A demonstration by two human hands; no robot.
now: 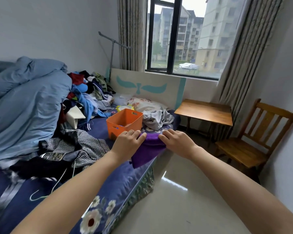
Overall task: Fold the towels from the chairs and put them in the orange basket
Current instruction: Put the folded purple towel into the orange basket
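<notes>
A purple towel (146, 152) lies partly folded on the near edge of the bed, with its lower end hanging over the side. My left hand (128, 141) grips its far left part, fingers curled over the fold. My right hand (177, 141) holds the far right part the same way. The orange basket (124, 123) stands on the bed just behind my left hand, open side up, with something pale purple at its bottom. A wooden chair (254, 142) stands bare by the right wall.
A grey crumpled cloth (157, 119) lies right of the basket. Piled clothes (85, 93) and a blue duvet (24, 102) cover the left of the bed. A checked garment (85, 146) lies near my left arm. A wooden table (205, 111) stands under the window.
</notes>
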